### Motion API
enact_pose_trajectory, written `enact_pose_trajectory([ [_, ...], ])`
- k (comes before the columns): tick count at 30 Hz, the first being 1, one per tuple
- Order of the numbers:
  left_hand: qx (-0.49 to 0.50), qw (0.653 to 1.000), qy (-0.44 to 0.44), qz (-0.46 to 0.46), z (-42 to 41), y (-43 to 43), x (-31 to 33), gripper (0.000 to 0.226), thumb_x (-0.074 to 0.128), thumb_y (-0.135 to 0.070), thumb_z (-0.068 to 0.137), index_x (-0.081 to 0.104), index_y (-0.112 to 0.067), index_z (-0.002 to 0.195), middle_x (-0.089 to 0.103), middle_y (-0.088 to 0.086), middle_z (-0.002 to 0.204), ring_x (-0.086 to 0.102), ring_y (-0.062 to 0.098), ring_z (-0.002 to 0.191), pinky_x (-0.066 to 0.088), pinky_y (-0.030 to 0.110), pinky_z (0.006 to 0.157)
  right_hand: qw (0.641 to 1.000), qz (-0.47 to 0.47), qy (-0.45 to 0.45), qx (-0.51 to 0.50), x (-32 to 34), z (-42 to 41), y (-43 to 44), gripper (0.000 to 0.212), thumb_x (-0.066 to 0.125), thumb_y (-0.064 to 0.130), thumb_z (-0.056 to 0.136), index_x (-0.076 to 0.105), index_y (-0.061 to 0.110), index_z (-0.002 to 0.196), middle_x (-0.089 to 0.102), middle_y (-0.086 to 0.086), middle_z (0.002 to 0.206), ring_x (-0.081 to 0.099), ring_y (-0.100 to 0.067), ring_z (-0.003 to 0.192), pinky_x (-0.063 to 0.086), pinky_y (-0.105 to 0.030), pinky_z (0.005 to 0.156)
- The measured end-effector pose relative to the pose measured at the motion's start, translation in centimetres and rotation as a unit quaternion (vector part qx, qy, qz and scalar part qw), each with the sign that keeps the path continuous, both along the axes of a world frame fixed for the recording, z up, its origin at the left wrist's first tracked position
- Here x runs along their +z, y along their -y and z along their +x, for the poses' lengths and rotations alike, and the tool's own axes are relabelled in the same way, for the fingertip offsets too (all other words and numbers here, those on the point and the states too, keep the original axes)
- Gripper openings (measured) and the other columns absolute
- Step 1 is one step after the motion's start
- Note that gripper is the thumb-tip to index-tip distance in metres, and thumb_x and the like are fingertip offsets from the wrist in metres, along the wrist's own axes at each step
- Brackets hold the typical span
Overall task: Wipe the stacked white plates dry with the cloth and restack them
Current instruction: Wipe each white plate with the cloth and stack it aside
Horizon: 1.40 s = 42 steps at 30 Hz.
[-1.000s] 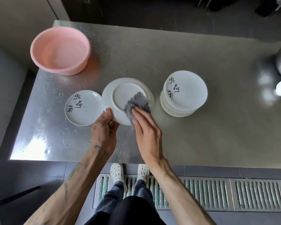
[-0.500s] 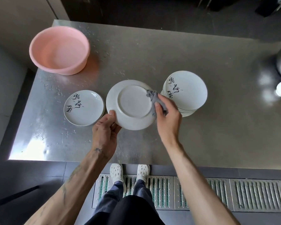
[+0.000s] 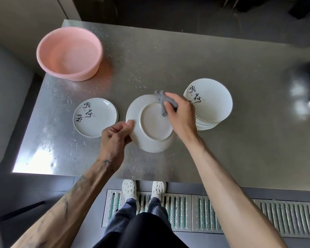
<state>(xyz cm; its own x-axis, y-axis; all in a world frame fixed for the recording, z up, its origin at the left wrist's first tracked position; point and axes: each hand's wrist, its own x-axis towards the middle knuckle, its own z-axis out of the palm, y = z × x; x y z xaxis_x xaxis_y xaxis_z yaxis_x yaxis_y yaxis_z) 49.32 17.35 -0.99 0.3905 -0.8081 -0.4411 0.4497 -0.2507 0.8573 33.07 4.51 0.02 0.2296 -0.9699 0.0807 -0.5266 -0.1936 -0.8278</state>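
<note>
Brushed steel table (image 3: 186,59) with dull sheen; smooth matt pink plastic basin (image 3: 69,53); glossy glazed white plates (image 3: 211,101); soft grey cloth (image 3: 162,102), limp and crumpled

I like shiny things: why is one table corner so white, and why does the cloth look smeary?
Head view: light glares off the steel table at its near left corner; head view again: the cloth in the right hand looks slightly motion-blurred, probably mid-wipe.

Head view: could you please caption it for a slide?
Left hand holds an upturned plate while the right hand wipes its rim with a cloth.
</note>
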Motion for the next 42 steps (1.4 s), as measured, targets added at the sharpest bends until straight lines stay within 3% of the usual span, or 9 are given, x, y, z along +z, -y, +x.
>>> enact_pose_trajectory([
  [4,-0.003,1.000,0.017,-0.002,0.2,0.2,-0.3,0.029,0.065,-0.016,0.099,0.063,-0.005,0.072,0.054,0.009,0.078,0.051,0.017,0.074,0.055,0.027,0.072,0.994,0.070,0.011,-0.083,-0.4,-1.0,-0.3,0.014,0.059,0.001,0.092,0.072,0.003,0.090,0.073,-0.001,0.076,0.061,-0.011,0.073,0.043,-0.013,0.068],
  [9,-0.037,0.997,0.064,-0.006,-0.1,0.9,0.0,0.038,0.066,-0.013,0.099,0.056,0.008,0.069,0.046,0.012,0.075,0.048,0.019,0.072,0.056,0.028,0.070,0.999,0.034,-0.006,-0.002,1.6,1.8,0.8,0.025,0.060,0.012,0.095,0.075,0.018,0.113,0.075,-0.003,0.102,0.068,-0.020,0.094,0.052,-0.031,0.086],
  [15,-0.073,0.991,0.111,-0.006,-0.3,1.5,0.4,0.034,0.066,-0.014,0.100,0.060,0.004,0.071,0.056,0.015,0.074,0.053,0.022,0.070,0.056,0.036,0.070,0.990,-0.049,-0.041,0.126,2.1,4.1,-0.2,0.032,0.064,0.012,0.091,0.073,0.021,0.120,0.070,0.005,0.116,0.061,-0.008,0.102,0.036,-0.002,0.083],
  [21,-0.065,0.991,0.118,-0.019,0.2,1.4,0.5,0.040,0.068,-0.016,0.098,0.060,-0.016,0.060,0.055,0.002,0.066,0.049,0.016,0.067,0.054,0.031,0.069,0.997,0.069,-0.006,-0.032,0.9,0.9,1.2,0.017,0.057,0.012,0.095,0.073,0.016,0.099,0.073,0.004,0.091,0.064,-0.013,0.083,0.047,-0.024,0.075],
  [25,-0.089,0.979,0.177,-0.042,0.3,1.7,0.5,0.035,0.068,-0.023,0.097,0.063,-0.008,0.066,0.059,-0.004,0.066,0.050,0.013,0.066,0.047,0.028,0.067,0.978,0.175,-0.080,-0.085,-0.9,-1.8,0.9,0.023,0.055,0.019,0.097,0.065,0.008,0.079,0.072,-0.009,0.079,0.065,-0.033,0.076,0.052,-0.031,0.069],
  [31,-0.185,0.880,0.429,-0.090,0.1,2.6,1.3,0.036,0.064,-0.040,0.099,0.062,-0.020,0.069,0.043,0.001,0.056,0.035,0.007,0.056,0.032,0.028,0.052,0.926,0.350,0.052,-0.131,1.9,-3.6,3.8,0.086,0.072,0.068,0.070,0.066,-0.007,0.111,0.073,-0.019,0.109,0.069,-0.036,0.106,0.055,-0.047,0.100],
  [33,-0.202,0.822,0.518,-0.123,-0.3,3.0,1.8,0.039,0.061,-0.039,0.100,0.052,-0.026,0.065,0.033,-0.002,0.053,0.029,0.009,0.051,0.024,0.016,0.049,0.922,0.358,0.083,-0.125,2.8,-4.4,4.5,0.067,0.080,0.054,0.071,0.073,-0.004,0.103,0.077,-0.015,0.103,0.073,-0.031,0.100,0.058,-0.042,0.096],
  [36,-0.220,0.758,0.592,-0.162,-0.9,3.8,2.3,0.028,0.061,-0.035,0.100,0.069,-0.018,0.080,0.042,-0.007,0.052,0.041,0.013,0.050,0.029,0.019,0.049,0.918,0.358,0.110,-0.130,3.7,-5.8,4.9,0.018,0.080,0.026,0.075,0.075,0.009,0.079,0.077,-0.005,0.079,0.075,-0.022,0.078,0.060,-0.028,0.072],
  [42,-0.291,0.672,0.639,-0.234,-2.0,5.5,3.2,0.028,0.058,-0.029,0.104,0.077,-0.010,0.111,0.078,0.008,0.104,0.075,0.033,0.090,0.059,0.044,0.066,0.913,0.352,0.112,-0.172,4.0,-8.5,5.0,0.010,0.071,0.017,0.064,0.067,0.019,0.073,0.062,-0.001,0.072,0.062,-0.017,0.069,0.048,-0.030,0.072],
])
